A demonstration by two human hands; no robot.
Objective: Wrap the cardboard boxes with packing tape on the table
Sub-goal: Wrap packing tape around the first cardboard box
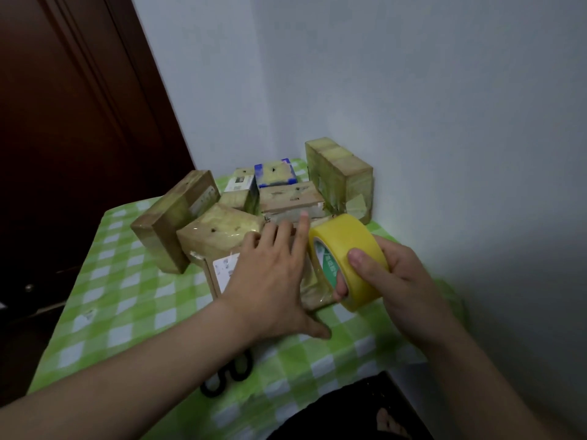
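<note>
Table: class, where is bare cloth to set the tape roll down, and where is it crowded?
Bare cloth lies near left, between the leaning box and the scissors. The far corner is packed with boxes.

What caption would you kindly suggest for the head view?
Left hand presses a cardboard box while right hand grips the yellow tape roll.

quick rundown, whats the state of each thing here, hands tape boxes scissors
left hand, open, pressed flat on the front box
right hand, gripping the tape roll
tape roll, held on edge at the front box's right end
front box, partly taped, label bare
tall box, standing on edge, taped
left box, tilted, taped
scissors, lying on the tablecloth, blades hidden
</note>
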